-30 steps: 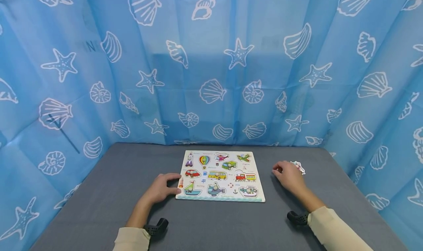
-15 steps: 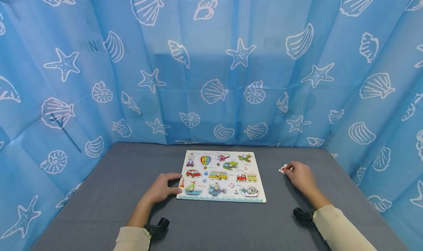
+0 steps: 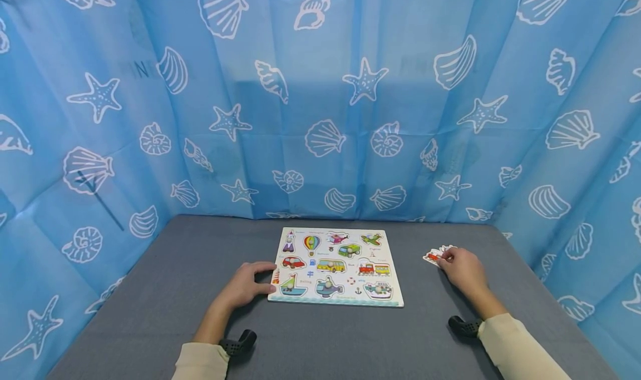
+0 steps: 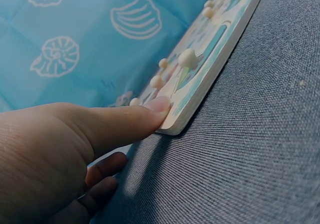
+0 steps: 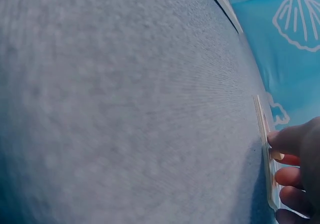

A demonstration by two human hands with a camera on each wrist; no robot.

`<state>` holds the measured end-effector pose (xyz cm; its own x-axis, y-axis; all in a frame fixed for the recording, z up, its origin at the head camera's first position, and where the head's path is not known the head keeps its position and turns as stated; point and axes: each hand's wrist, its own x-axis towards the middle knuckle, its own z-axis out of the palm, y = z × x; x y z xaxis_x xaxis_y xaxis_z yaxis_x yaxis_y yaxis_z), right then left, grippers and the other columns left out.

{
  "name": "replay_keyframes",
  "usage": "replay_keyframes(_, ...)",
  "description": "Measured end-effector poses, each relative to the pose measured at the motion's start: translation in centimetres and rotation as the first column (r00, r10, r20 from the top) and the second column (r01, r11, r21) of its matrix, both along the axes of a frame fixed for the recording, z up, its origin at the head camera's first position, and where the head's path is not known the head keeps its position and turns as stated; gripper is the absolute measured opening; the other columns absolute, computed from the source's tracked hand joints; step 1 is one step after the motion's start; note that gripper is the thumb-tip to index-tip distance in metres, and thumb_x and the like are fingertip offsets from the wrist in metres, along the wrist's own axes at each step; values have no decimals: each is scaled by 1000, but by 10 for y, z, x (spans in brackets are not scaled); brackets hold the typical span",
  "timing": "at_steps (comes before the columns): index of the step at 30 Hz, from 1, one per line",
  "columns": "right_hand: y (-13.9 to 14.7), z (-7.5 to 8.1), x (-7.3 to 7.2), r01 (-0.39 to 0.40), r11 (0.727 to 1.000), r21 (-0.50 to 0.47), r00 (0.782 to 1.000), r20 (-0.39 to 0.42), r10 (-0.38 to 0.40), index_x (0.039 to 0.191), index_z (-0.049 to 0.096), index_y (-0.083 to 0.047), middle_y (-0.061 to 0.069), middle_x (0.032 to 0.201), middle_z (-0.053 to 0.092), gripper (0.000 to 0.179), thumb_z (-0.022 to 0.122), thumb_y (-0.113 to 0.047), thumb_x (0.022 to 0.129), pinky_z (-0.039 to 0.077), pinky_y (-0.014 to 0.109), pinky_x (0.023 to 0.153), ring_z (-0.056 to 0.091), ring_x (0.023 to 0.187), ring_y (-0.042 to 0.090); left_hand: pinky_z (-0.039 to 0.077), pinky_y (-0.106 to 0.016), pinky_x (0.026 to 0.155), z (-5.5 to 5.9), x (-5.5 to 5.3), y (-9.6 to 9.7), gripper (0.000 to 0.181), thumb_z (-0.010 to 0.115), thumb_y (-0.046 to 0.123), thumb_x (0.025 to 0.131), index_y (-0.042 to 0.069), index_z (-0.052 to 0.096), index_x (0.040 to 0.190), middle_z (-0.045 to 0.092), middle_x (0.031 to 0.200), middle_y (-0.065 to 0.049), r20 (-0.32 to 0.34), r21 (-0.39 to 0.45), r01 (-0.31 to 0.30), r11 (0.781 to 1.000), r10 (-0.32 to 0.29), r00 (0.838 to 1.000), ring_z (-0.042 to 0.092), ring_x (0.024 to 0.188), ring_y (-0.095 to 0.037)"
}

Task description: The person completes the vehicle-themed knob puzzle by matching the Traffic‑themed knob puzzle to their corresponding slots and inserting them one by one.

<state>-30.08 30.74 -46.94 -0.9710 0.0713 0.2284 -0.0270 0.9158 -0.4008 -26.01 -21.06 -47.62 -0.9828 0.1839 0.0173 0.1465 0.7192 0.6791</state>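
A wooden peg puzzle board (image 3: pixel 363 256) with printed vehicles lies flat at the table's middle. My left hand (image 3: pixel 241 285) reaches its left edge, index finger and thumb extended. In the left wrist view the thumb (image 4: pixel 127 121) rests on the board's near corner, while two other fingers bend below it, off the board. To the right of the board, my right hand (image 3: pixel 466 271) pinches a small red and white puzzle piece (image 3: pixel 433 255). The right wrist view shows a pale knob (image 5: pixel 277 156) beside the thumb; the fingers partly cover the piece, so its picture is unclear.
Grey cloth covers the table (image 3: pixel 310 341). A blue curtain (image 3: pixel 320 102) with white shells and starfish hangs around its back and sides. Round knobs (image 4: pixel 188 58) stand up from the board. Black bands (image 3: pixel 237 344) are on both wrists.
My right hand has moved right, from left of the red and white piece onto it; more of the piece now shows beside the fingers. The left hand and the board keep their places.
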Motion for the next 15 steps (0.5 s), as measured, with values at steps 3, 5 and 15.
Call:
replay_keyframes(3,-1,-1,1,6,1000,0,1000,-10,-6,82,66,-4,9,74,61,11,68,-15,85,42,46,60,56,69,28,33,-55,103,0,1,0,48,82,19,78,15,67,125,60,131,-7,1,4,-1,1000,1,1000,47,126,-32)
replay_keyframes(5,-1,-2,2,0,1000,3,1000,-20,0,80,65,-4,7,72,60,12,69,-14,85,41,45,60,54,67,26,33,-55,103,0,1,0,49,82,19,78,15,67,125,60,131,-7,1,6,0,1000,0,1000,46,126,-32)
replay_keyframes(15,-14,-7,8,-42,999,3,988,-148,42,80,70,-3,10,77,62,7,73,-9,82,42,49,67,57,75,32,34,-55,103,-1,-1,-1,48,82,17,78,14,67,124,60,131,-7,-1,15,6,1000,-6,1000,47,126,-32)
